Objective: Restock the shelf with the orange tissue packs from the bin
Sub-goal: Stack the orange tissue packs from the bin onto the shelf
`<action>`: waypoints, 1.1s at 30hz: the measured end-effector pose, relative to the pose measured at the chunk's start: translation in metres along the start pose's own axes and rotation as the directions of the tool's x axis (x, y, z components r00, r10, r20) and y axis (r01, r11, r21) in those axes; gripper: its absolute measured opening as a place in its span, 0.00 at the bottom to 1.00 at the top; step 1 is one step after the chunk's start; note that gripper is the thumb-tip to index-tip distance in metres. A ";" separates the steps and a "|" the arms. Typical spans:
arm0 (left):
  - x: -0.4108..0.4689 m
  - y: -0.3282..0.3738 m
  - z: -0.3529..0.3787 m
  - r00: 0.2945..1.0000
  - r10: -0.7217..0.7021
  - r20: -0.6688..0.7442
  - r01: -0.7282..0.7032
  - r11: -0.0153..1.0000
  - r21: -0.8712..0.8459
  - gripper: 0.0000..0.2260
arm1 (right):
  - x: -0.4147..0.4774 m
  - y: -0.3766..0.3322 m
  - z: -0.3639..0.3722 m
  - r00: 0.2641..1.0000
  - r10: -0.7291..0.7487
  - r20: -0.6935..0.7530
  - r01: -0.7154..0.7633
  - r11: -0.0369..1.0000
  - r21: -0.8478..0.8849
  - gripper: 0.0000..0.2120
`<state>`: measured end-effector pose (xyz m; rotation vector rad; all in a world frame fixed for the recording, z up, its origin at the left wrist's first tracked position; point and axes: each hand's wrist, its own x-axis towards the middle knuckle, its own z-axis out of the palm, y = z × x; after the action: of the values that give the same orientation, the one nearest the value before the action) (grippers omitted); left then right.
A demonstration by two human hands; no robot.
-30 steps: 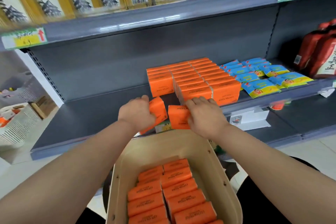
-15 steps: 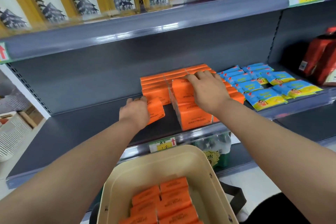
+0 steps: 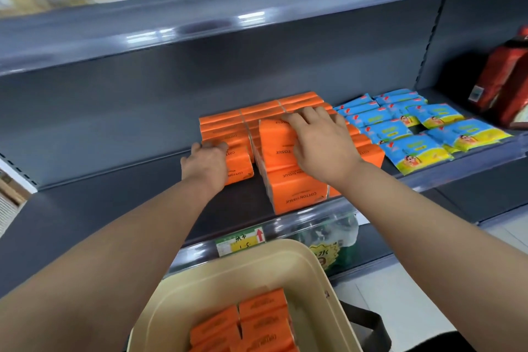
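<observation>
The restock is partway through, as I judge it. Behind the price label (image 3: 243, 241) on the shelf (image 3: 114, 208), a block of orange packs (image 3: 300, 103) already stands in three rows running back to the rear wall. Just in front of and below the label, the bin (image 3: 285, 248) holds more orange tissue packs (image 3: 257, 320), several at least (its lower part is cut off by the frame, so the count is unclear). So there are more trips to make.

Two packs are being seated now. Behind and a little left of the label, the left hand (image 3: 204, 164) holds the left pack (image 3: 238, 161) at the front of the left row, fingers curled over its top edge. Behind and right of the label, the right hand (image 3: 320, 143) lies on the top pack (image 3: 275, 140), which sits on the middle row. Its fingers are spread, fairly straight and pressing down rather than wrapped round.

Both packs run long axis side to side, parallel to the rail that carries the label. The left pack stands on a long edge, printed face forward and leaning slightly. The top pack's broad printed face is turned up and toward the viewer, with the lettering upside down from here.

Further right of the label lie blue packets (image 3: 414, 128).
</observation>
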<state>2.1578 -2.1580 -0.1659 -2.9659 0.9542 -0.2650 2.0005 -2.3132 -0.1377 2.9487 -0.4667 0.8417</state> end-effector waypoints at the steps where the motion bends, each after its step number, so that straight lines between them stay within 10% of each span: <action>1: 0.003 0.001 0.002 1.000 0.006 -0.008 -0.006 1.000 -0.003 0.21 | 0.001 0.001 0.001 1.000 0.000 -0.006 0.000 1.000 -0.001 0.25; 33: 0.003 -0.028 -0.016 0.997 -0.055 -0.062 0.039 0.974 -0.224 0.23 | 0.023 -0.044 -0.014 0.998 -0.058 -0.009 0.058 0.997 0.057 0.24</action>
<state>2.1738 -2.1367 -0.1479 -3.2060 0.9828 -0.2787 2.0248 -2.2759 -0.1123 2.9933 -0.3611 0.8740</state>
